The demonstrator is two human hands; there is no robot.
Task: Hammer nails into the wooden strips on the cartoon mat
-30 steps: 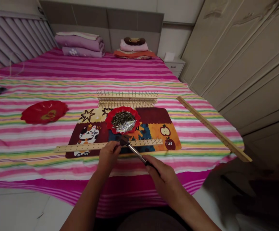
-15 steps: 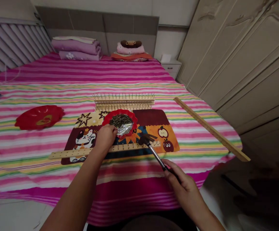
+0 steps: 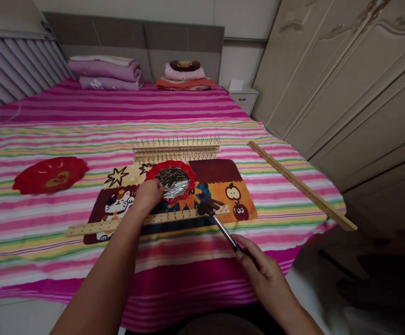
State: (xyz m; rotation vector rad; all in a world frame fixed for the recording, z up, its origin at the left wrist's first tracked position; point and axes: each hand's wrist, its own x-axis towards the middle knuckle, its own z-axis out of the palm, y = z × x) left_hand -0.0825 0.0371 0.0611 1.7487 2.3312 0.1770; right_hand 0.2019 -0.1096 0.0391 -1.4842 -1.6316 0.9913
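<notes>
My left hand [image 3: 149,194] is at the left rim of a scalloped red dish [image 3: 192,187], its fingers pinched together over the edge. What the fingertips hold, if anything, is too small to make out. Thin metal nails [image 3: 175,178] are heaped in the dish. In my right hand [image 3: 262,269] is the dark grip of a claw hammer [image 3: 224,231] with a silver shaft. The hammer's dark head covers part of a pale wooden strip [image 3: 94,228]. Several nails stand in the strip's right half; bare holes run along its left end.
Under the dish and strip lies a printed mat [image 3: 216,170]. Behind it are wooden strips bristling with nails [image 3: 176,150]. Another wooden strip [image 3: 300,184] lies at the right bed edge, a red plate [image 3: 50,176] at left. Folded bedding [image 3: 106,72] is stacked near the headboard.
The view has shifted slightly, moving everything a little to the left. My left hand's fingers are a touch further toward the dish's left rim. The hammer stays over the strip.
</notes>
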